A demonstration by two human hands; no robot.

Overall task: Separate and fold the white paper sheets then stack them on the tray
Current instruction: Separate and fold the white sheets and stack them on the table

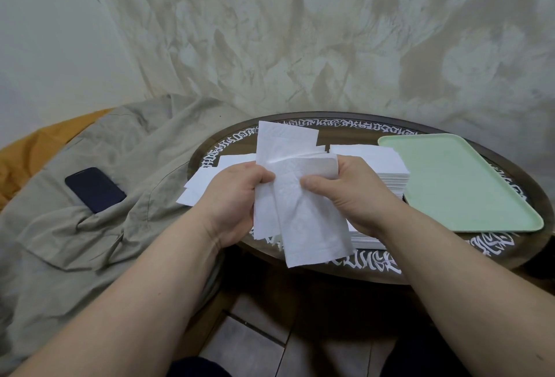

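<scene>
Both hands pinch one bunch of white paper sheets (300,196) above the round table (375,262): left hand (237,196) curled on its left edge, right hand (345,187) on the folded top. Sheets hang below and rise above both grips, well apart from the green tray (462,184).

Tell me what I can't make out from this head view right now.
- Sheet count in the held white paper: layers overlap.
- Right hand fingers: hidden behind the paper.
- Height of the paper stack: right arm covers its near part.
- Loose sheets: partly behind the left hand.
</scene>
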